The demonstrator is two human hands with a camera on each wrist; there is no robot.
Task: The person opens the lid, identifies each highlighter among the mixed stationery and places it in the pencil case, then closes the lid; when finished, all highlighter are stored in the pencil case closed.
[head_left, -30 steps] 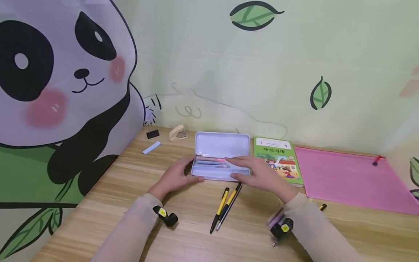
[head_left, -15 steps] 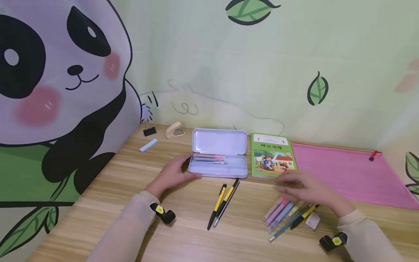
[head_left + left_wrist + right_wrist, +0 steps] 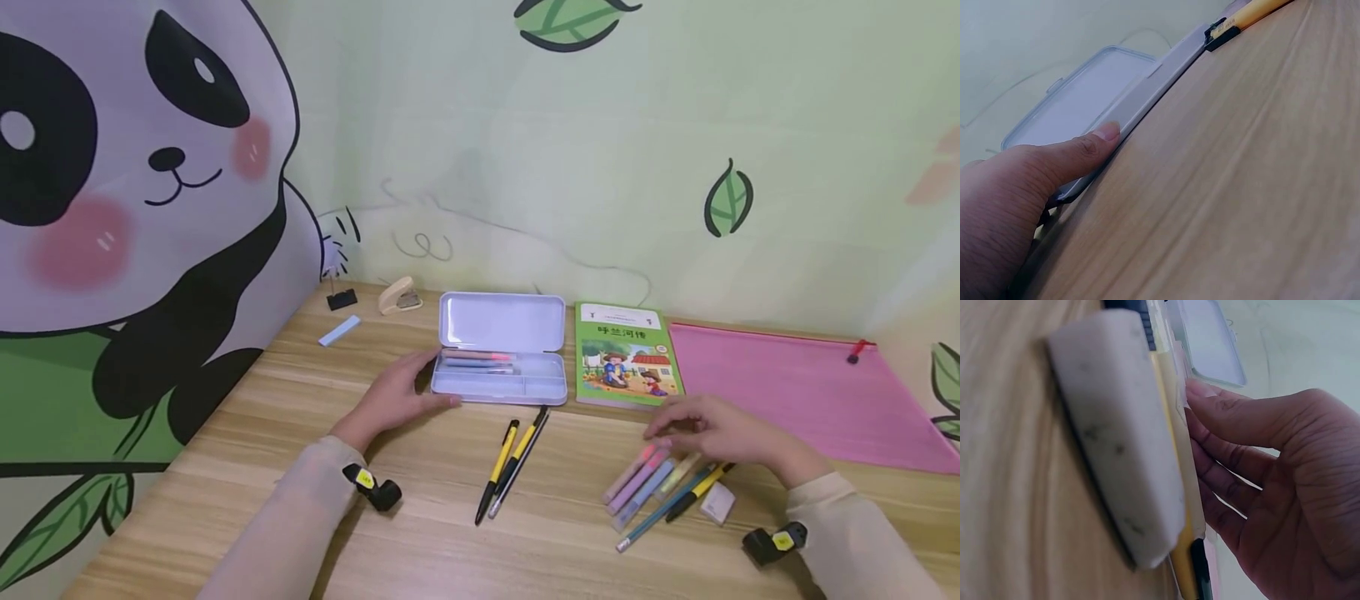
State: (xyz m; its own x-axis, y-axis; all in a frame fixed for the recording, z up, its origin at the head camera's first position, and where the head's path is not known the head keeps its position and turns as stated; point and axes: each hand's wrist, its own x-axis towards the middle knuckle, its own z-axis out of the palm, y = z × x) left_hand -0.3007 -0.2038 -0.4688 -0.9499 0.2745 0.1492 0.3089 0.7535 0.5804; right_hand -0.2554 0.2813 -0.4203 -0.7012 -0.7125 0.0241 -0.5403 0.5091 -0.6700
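Observation:
An open white pencil case [image 3: 546, 389] lies on the table with a few pens [image 3: 480, 357] in its back compartment. My left hand [image 3: 390, 398] holds its left end, the thumb [image 3: 1085, 153] along the front wall and the fingers at the left side, partly hidden. My right hand [image 3: 720, 429] hovers over the upper ends of a row of highlighters, its fingers loosely bent. Closest to its fingertips are a pink highlighter [image 3: 630, 473] and a purple highlighter [image 3: 637, 482]; whether they touch is unclear. Beside these lie a blue highlighter [image 3: 643, 496], a pencil [image 3: 660, 512], a yellow-black pen [image 3: 697, 493] and an eraser [image 3: 1110, 437].
In front of the case lie a yellow-black pen [image 3: 497, 475] and two more pens. A green book [image 3: 628, 354] and a pink zip pouch [image 3: 787, 392] are at the back right. A stapler [image 3: 400, 296], binder clip [image 3: 342, 300] and light-blue strip [image 3: 340, 331] stand at the back left.
My right hand has moved right from the pencil case to the row of highlighters, its fingers bending more. The left hand has stayed at the case. The highlighters have not visibly moved.

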